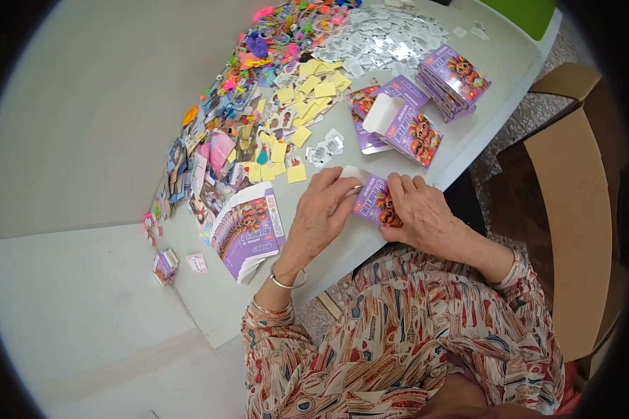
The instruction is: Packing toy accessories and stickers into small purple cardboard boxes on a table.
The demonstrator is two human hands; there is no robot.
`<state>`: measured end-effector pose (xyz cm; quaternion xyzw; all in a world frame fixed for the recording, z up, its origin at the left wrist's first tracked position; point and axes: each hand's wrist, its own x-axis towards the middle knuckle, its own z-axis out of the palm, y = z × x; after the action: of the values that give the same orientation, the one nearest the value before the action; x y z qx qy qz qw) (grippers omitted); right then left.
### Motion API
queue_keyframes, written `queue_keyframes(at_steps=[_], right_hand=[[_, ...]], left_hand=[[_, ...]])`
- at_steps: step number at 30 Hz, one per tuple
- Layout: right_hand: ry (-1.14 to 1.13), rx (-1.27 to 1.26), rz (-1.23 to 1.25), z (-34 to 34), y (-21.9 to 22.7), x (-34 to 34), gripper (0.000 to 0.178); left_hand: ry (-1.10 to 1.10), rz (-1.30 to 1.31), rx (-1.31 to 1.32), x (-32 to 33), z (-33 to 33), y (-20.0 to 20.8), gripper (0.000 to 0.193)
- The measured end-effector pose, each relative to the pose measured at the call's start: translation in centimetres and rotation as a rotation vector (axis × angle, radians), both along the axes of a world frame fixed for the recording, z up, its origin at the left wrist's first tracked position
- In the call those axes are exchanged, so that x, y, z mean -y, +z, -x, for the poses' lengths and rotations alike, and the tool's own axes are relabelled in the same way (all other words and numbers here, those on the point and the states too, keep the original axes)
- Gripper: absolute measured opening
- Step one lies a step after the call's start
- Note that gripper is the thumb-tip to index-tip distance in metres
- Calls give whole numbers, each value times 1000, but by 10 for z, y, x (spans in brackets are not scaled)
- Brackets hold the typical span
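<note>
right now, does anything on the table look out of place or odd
A small box sits at the table's left edge beside a pink card, far from the box being handled and the stacked boxes. A few white slips also lie apart from their pile, near the green sheet.

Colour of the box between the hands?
The box is mostly purple, with multicoloured artwork; shows best in the head view.

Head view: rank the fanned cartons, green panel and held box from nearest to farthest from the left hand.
1. Held box: touching the left hand, on its right.
2. Fanned cartons: on the table, to its left.
3. Green panel: far upper right.
</note>
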<state>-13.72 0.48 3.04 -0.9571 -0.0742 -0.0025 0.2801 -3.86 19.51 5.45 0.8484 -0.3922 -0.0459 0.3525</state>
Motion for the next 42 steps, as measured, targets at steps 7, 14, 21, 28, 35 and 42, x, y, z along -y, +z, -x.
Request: queue_keyframes(at_steps=[7,14,21,28,35,42], right_hand=[[13,-18,-30,-2,-1,0,71],[-15,85,-39,-7,-3,-4,73],[-61,119,-123,-8,-11,-3,77],[-60,158,-105,-14,-5,-14,78],[-85,198,-82,-18,-17,-15,80],[-62,182,-88,-20,-21,-18,80]], left_hand=[[-121,-200,-242,-10,-17,-1,24],[-66,88,-337,-8,-34,20,20],[397,205,-375,-63,-130,7,22],[747,-557,549,-129,-222,-52,63],[771,-679,372,-150,-252,-64,51],[746,-581,395,-179,-236,-62,64]])
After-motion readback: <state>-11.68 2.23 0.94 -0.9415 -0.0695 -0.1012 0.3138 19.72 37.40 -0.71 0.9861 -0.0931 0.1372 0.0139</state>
